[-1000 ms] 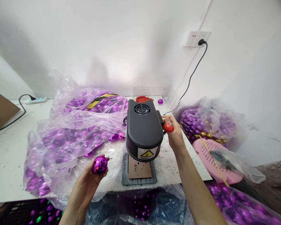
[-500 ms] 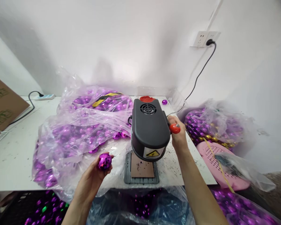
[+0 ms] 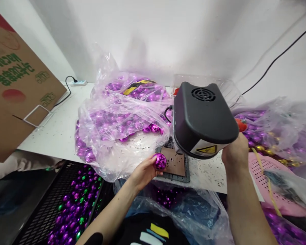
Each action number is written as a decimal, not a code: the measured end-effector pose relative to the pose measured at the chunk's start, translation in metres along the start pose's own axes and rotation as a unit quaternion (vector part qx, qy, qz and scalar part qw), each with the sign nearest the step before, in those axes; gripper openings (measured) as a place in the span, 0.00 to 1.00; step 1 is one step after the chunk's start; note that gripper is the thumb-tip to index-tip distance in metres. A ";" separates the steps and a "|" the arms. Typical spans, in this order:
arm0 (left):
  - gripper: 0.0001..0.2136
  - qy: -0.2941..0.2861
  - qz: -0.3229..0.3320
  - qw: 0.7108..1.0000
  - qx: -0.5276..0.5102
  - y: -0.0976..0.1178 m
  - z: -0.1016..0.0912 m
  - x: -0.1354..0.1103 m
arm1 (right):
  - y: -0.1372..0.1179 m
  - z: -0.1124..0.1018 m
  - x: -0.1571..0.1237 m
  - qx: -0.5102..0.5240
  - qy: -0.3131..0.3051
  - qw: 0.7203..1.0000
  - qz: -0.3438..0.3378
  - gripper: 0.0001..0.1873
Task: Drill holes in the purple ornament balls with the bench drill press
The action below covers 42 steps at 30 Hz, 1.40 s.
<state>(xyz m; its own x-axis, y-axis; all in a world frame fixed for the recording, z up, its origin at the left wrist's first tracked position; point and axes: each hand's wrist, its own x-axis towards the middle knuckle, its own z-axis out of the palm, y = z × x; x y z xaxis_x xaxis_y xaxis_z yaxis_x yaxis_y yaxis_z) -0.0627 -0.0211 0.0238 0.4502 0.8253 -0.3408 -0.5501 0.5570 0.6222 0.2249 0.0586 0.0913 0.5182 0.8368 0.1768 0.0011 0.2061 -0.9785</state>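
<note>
Gripping purple ball (image 3: 159,161), left hand (image 3: 145,172); right hand (image 3: 234,154) probably clasps red knob (image 3: 241,125) — machine (image 3: 202,119) blocks.

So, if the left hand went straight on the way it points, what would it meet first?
The left hand, with the purple ball in its grip, points right and away. The ball would probably meet the brown plate under the black machine head first, though depth is hard to judge.
</note>
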 end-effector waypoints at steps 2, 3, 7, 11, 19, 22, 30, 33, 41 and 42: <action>0.20 -0.006 -0.010 1.000 0.008 -0.006 -0.003 0.006 | 0.000 -0.005 -0.004 0.001 -0.006 1.000 0.013 0.24; 0.21 -0.003 -0.009 1.000 0.014 -0.008 -0.003 0.008 | -0.002 -0.007 -0.006 0.002 -0.008 1.000 0.017 0.24; 0.24 0.020 0.001 0.998 0.055 -0.009 -0.002 0.012 | -0.012 -0.012 -0.011 0.001 -0.004 1.000 0.007 0.23; 0.26 0.051 0.032 0.988 0.139 -0.002 -0.001 0.012 | -0.016 -0.011 -0.014 0.002 -0.010 1.000 0.004 0.23; 0.27 0.073 0.114 0.938 0.319 -0.006 -0.007 0.035 | -0.014 -0.007 -0.020 0.002 -0.027 1.000 0.016 0.23; 0.23 0.071 0.184 0.877 0.439 -0.014 -0.006 0.048 | -0.014 -0.007 -0.021 -0.001 -0.037 0.999 0.018 0.24; 0.24 0.030 0.272 0.718 0.639 -0.026 0.001 0.063 | -0.018 -0.012 -0.022 -0.014 -0.039 0.999 -0.001 0.24; 0.26 0.021 0.287 0.707 0.646 -0.036 0.002 0.064 | -0.020 -0.010 -0.023 -0.016 -0.040 0.999 -0.005 0.23; 0.20 0.003 0.295 0.711 0.638 -0.050 0.003 0.064 | -0.056 0.009 -0.032 0.006 0.002 0.997 -0.073 0.23; 0.19 0.012 0.292 0.715 0.635 -0.049 0.004 0.064 | -0.062 0.012 -0.033 0.002 0.013 0.996 -0.088 0.25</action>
<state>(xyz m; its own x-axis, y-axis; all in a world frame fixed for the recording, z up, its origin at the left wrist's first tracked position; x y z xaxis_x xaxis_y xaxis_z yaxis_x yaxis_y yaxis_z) -0.0039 0.0042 -0.0264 0.3843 0.8925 0.2362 0.4501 -0.4046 0.7960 0.1975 0.0243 0.1474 0.5317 0.7747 0.3422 0.0908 0.3496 -0.9325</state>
